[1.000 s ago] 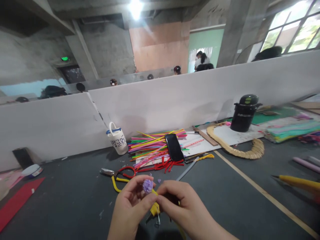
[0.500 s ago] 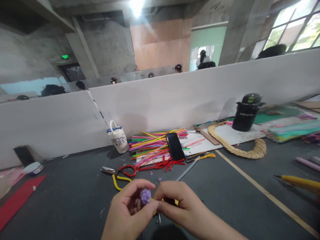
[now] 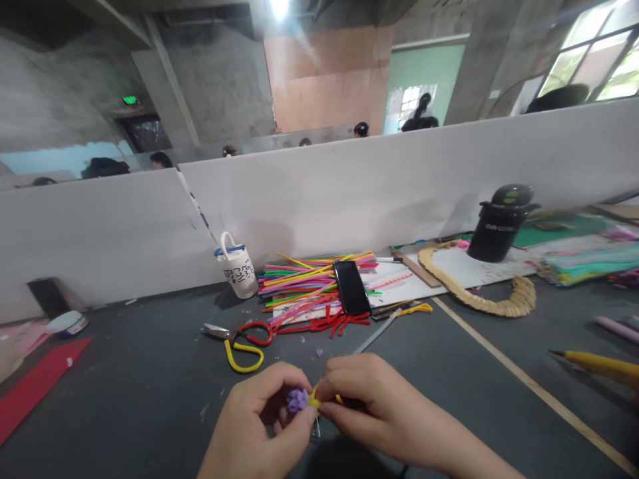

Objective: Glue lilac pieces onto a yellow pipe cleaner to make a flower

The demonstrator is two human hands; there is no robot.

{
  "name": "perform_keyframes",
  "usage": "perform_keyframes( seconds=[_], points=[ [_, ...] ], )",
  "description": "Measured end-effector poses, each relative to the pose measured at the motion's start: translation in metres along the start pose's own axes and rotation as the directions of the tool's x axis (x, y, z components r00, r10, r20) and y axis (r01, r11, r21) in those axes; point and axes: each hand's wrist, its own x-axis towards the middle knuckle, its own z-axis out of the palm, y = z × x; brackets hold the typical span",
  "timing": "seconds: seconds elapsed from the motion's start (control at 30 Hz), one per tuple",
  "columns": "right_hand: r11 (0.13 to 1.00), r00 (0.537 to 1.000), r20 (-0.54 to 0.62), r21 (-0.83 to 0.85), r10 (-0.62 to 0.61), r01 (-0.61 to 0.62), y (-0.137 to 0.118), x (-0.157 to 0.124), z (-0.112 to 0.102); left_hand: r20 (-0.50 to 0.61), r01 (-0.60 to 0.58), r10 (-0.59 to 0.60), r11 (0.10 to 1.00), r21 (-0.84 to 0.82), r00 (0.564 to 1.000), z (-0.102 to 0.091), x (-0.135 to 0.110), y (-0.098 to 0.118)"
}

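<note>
Close to the bottom centre, my left hand is closed around a small purple craft flower. Its thumb and fingertips hold the flower near its base. My right hand pinches a yellow pipe cleaner right beside the flower, at the left fingertips. Part of the yellow strip is hidden behind my right fingers. A thin shiny wire end shows just below the fingertips. Scissors with one red and one yellow handle lie beyond my left hand, blades partly apart.
A white cup stands by the white partition. Beside it lie colourful pipe cleaners under a black phone. Further right are a curved tan strip, a black flask and a yellow-handled pointed tool.
The purple flower has shifted slightly right and turned in my left hand. More of the yellow pipe cleaner shows between my fingertips. The camera view has tilted a little.
</note>
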Motion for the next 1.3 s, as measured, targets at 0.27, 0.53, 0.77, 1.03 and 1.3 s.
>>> perform_keyframes(
  seconds=[0.27, 0.53, 0.77, 1.03, 1.3],
  points=[
    [0.999, 0.999, 0.008, -0.002, 0.048, -0.048, 0.001, 0.001, -0.001, -0.067, -0.051, 0.049, 0.999, -0.02, 0.997, 0.002, 0.001, -0.001],
    [0.998, 0.998, -0.007, 0.016, 0.059, -0.059, 0.004, 0.001, 0.0, -0.061, 0.024, -0.028, 0.997, -0.069, 0.998, 0.002, 0.001, 0.003],
    [0.991, 0.993, -0.012, 0.067, 0.119, -0.118, 0.002, 0.001, 0.0, -0.055, 0.053, -0.058, 0.993, -0.102, 0.997, 0.002, 0.001, 0.005],
    [0.888, 0.953, 0.002, 0.363, 0.302, -0.282, 0.001, 0.003, 0.005, 0.016, -0.052, 0.054, 0.994, -0.095, 0.998, -0.002, 0.002, 0.001],
    [0.991, 0.964, -0.261, -0.099, 0.059, -0.087, -0.009, -0.005, 0.008, -0.095, -0.051, 0.032, 0.977, -0.209, 0.995, 0.002, 0.002, 0.001]
  ],
)
